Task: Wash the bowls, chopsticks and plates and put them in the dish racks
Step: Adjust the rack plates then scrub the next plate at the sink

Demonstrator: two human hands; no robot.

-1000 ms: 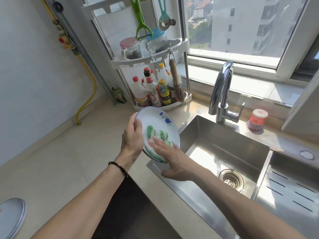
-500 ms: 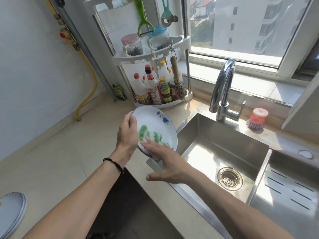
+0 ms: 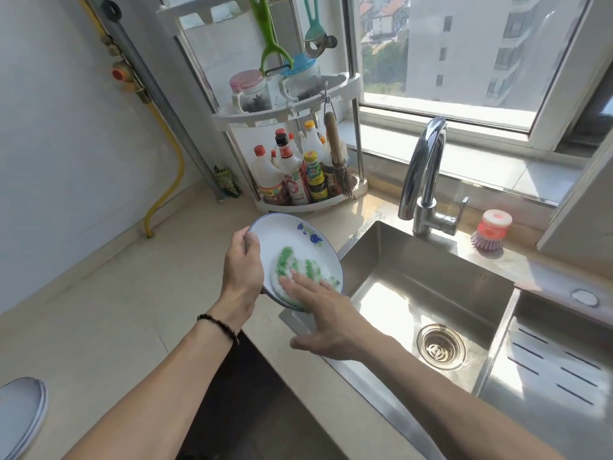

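Table: beige stone table (image 3: 99, 310), steel sink (image 3: 431, 277) at 3 o'clock.
Plates: one held plate (image 3: 282, 234), one more plate (image 3: 20, 416) at 8 o'clock.
Left hand (image 3: 243, 267): grip curled on held plate rim.
Right hand (image 3: 328, 313): fingers spread flat, pressing green-white sponge (image 3: 298, 263).

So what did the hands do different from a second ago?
The right hand slid the green-and-white sponge a little lower across the plate, fingers flat on it. The left hand kept its grip on the plate's rim, tilted by the sink. Nothing was let go; the tap stayed off.

Home kitchen: sink (image 3: 431, 270), faucet (image 3: 424, 174), condiment rack (image 3: 292, 111).
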